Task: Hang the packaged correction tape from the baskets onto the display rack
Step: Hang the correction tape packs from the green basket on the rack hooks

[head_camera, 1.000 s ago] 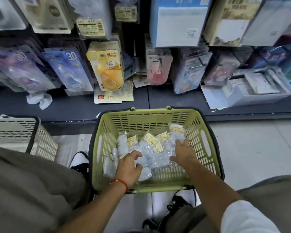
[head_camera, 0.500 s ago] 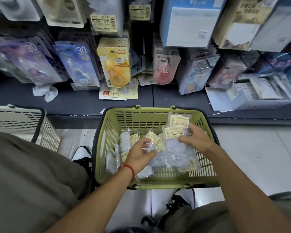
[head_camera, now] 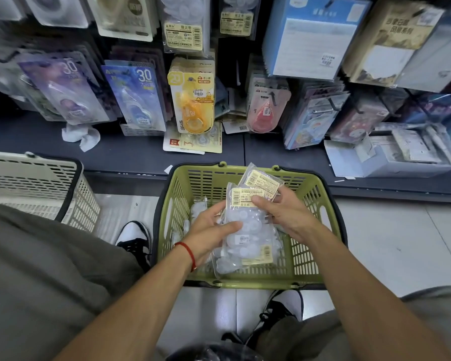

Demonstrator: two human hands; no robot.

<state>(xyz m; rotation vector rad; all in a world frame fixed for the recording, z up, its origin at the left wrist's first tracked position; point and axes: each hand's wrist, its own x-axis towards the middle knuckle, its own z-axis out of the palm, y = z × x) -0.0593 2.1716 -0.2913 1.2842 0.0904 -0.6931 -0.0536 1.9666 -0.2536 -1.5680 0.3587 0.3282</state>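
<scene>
Both hands now lift a bundle of clear correction tape packets [head_camera: 248,230] above the green basket [head_camera: 320,230]. Left of the basket stands a white basket [head_camera: 37,183]. The left hand [head_camera: 208,230] grips the bundle's side; the right hand [head_camera: 284,212] pinches its yellow labels. Beyond the basket hangs the display rack [head_camera: 193,100].

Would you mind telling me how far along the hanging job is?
Done: the rack already carries hung packs. In hand: the left hand and right hand grip a bunch of packets above the green basket. Left: hanging these, plus packets in the basket.
</scene>
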